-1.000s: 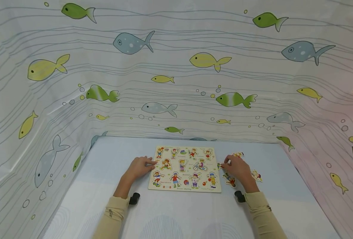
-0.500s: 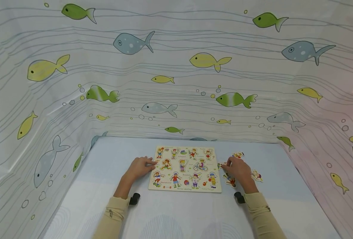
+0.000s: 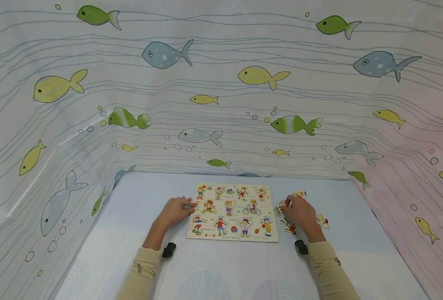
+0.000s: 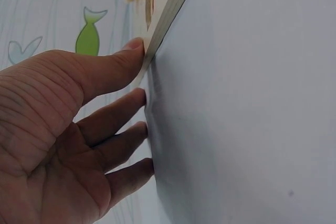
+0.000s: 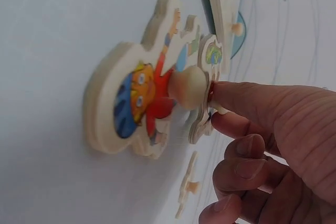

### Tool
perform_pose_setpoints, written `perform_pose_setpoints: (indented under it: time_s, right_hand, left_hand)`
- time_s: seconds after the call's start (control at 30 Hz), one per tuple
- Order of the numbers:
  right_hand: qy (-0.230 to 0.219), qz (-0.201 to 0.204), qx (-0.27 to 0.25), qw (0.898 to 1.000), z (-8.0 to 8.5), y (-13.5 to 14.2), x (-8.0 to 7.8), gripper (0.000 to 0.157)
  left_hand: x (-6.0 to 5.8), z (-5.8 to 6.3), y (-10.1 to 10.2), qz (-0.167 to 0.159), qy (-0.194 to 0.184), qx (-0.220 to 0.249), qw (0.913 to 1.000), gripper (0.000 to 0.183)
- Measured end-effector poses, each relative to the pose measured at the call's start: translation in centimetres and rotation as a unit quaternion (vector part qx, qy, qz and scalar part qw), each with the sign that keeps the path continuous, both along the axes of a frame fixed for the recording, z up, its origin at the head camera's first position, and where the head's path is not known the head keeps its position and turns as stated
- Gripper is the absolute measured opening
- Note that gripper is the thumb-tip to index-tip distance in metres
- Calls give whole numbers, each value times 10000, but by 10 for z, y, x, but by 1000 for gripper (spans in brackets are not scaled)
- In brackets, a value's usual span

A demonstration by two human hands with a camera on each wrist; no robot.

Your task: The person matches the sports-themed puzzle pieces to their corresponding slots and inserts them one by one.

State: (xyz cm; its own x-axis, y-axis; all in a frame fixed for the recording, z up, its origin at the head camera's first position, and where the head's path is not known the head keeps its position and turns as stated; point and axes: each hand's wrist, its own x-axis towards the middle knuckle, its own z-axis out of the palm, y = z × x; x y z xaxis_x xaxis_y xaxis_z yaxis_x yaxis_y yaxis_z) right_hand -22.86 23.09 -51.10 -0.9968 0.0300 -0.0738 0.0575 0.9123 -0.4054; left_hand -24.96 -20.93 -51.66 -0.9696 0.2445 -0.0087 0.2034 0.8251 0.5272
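Note:
A wooden peg puzzle board (image 3: 215,234) with sports figures lies in the middle of the table. At its left edge rests my left hand (image 3: 175,209); in the left wrist view the thumb (image 4: 123,64) touches the board's edge and the other fingers are extended to the table. Right of the board, my right hand (image 3: 299,210) pinches a small puzzle piece (image 5: 214,53) by its peg between thumb and index finger. Just in front of it lies a puzzle piece with a blue-capped figure (image 5: 131,98) and a round wooden peg (image 5: 189,87).
Another puzzle piece (image 3: 301,194) lies beyond my right hand, and one more puzzle piece (image 3: 322,220) to its right. A fish-patterned cloth (image 3: 229,121) stands as walls behind and at both sides of the pale table (image 3: 221,266).
The pinched piece has turned and shifted slightly right, away from the board's edge, with my right hand. My left hand has stayed at the board.

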Motion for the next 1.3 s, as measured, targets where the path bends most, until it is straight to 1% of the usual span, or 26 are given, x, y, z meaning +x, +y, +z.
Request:
perform_pose_setpoints:
  time_s: [0.23, 0.5, 0.63, 0.8, 1.03, 1.3]
  right_hand:
    - [46, 153, -26, 9999, 5, -2, 0, 16]
    - [155, 286, -71, 9994, 10, -5, 4, 15]
    - [199, 334, -40, 9992, 14, -8, 4, 15]
    - [218, 459, -13, 9987, 18, -15, 3, 18]
    - [265, 650, 8, 9975, 17, -26, 1, 16]
    - [318, 792, 1, 9964, 21, -43, 2, 14]
  left_hand:
    - [0, 0, -1, -8, -8, -23, 10000, 25]
    - [-1, -4, -1, -42, 18, -19, 10000, 23]
    - [0, -2, -1, -37, 25, 0, 10000, 24]
    - [0, 0, -1, -47, 36, -33, 10000, 24]
    - [0, 0, -1, -39, 69, -23, 10000, 24]
    - [-2, -3, -3, -59, 84, -1, 9999, 24]
